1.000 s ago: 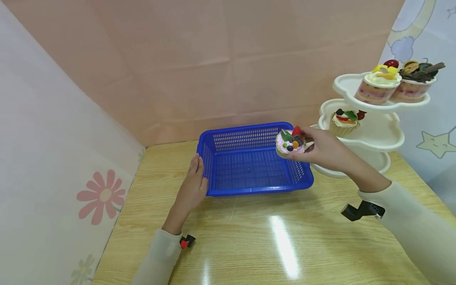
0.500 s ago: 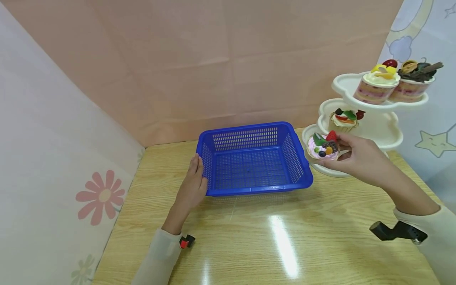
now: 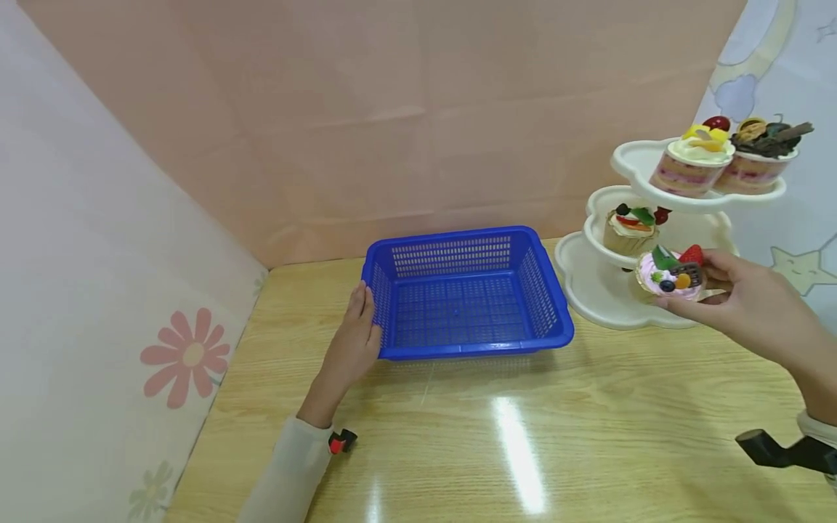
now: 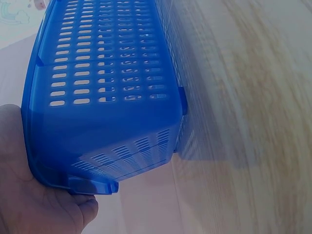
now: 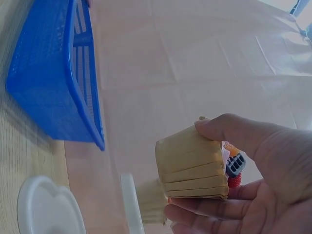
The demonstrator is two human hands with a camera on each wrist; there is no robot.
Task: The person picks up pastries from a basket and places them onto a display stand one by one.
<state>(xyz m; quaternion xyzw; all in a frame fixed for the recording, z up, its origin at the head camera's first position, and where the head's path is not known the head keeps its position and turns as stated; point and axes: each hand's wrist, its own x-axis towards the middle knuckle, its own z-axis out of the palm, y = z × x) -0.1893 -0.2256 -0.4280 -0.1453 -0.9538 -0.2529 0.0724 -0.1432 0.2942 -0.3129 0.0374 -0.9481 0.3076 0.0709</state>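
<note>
My left hand (image 3: 351,347) holds the left rim of a blue plastic basket (image 3: 471,350), near its front corner. In the left wrist view, its fingers lie along the outside under the rim (image 4: 30,141). The basket stands on the table with nothing in it. My right hand (image 3: 752,301) grips a cupcake (image 3: 667,278) with pink cream, a strawberry, a leaf and berries on top. Thumb and fingers hold the pleated tan wrapper (image 5: 190,168) from its sides. The cupcake is held tilted in front of the white tiered stand (image 3: 598,298), overlapping its middle and bottom tiers.
Two dessert cups, one with yellow fruit (image 3: 694,163) and one with chocolate pieces (image 3: 761,163), stand on the top tier. A white-cream cupcake (image 3: 629,232) sits on the middle tier. Behind the table hangs a pinkish cloth (image 3: 327,131).
The right hand has carried the pink cupcake rightward, from over the basket's right end to in front of the tiered stand. The left hand and basket have stayed put.
</note>
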